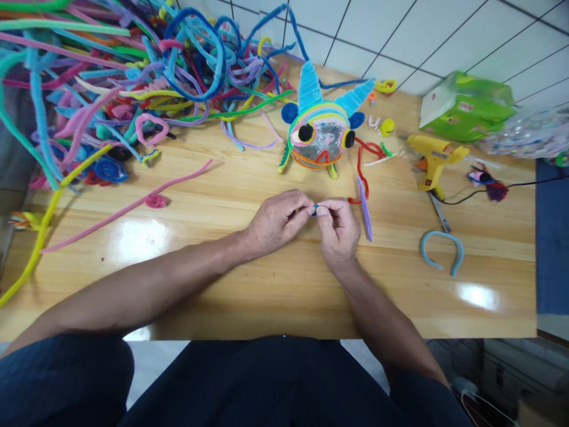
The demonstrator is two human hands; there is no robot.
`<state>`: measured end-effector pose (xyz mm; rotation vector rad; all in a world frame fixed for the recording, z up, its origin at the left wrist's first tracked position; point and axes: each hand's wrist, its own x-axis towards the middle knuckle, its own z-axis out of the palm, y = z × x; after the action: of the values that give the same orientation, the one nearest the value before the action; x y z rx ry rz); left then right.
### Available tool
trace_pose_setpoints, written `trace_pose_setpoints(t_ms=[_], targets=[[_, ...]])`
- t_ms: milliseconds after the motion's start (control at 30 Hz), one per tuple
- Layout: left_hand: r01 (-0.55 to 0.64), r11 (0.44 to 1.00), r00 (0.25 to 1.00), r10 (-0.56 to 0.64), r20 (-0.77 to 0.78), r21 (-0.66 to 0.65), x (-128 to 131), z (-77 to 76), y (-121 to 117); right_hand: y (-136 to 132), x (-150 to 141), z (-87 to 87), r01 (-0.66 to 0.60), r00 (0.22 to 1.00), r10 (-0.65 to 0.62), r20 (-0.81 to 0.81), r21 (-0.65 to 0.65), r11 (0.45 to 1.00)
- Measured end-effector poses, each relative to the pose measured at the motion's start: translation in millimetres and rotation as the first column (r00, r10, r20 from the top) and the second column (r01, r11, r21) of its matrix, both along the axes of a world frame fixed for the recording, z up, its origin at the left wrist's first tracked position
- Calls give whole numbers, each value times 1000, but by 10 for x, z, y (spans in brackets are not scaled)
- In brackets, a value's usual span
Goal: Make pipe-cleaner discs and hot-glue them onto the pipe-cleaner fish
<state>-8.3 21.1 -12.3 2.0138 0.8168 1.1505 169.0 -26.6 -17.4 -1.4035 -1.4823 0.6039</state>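
My left hand [280,222] and my right hand [340,231] meet over the middle of the wooden table, thumbs and fingertips pinched together. Between them shows a small dark blue piece [315,209], mostly covered by my fingers; it looks like a bit of coiled pipe cleaner. Just beyond my hands stands a colourful creature figure [326,139] made of pipe cleaners, with light blue horns, dark blue coiled ears and round black eyes. Beside my right hand lie a purple pipe cleaner strip [365,210] and a bent red pipe cleaner [362,169].
A large heap of pipe cleaners [133,89] fills the back left. Nearer lie a pink one [120,212] and a yellow one [44,228]. On the right are a yellow glue gun [433,157] with a black cord, a light blue curved piece [440,236] and a green packet [466,107].
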Motion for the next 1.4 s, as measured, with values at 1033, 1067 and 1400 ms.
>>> trace_pose_setpoints(t_ms=[1033, 1067, 1400], targets=[[-22, 1000, 999, 22, 45, -4, -2, 14, 12, -32, 4, -86, 4, 994, -8, -106, -31, 1000], [-19, 1000, 999, 19, 43, 3, -1, 13, 12, -31, 2, -75, 5, 995, -8, -101, -27, 1000], [6, 998, 1000, -6, 13, 62, 5, 13, 9, -15, 8, -33, -8, 997, 7, -73, -12, 1000]])
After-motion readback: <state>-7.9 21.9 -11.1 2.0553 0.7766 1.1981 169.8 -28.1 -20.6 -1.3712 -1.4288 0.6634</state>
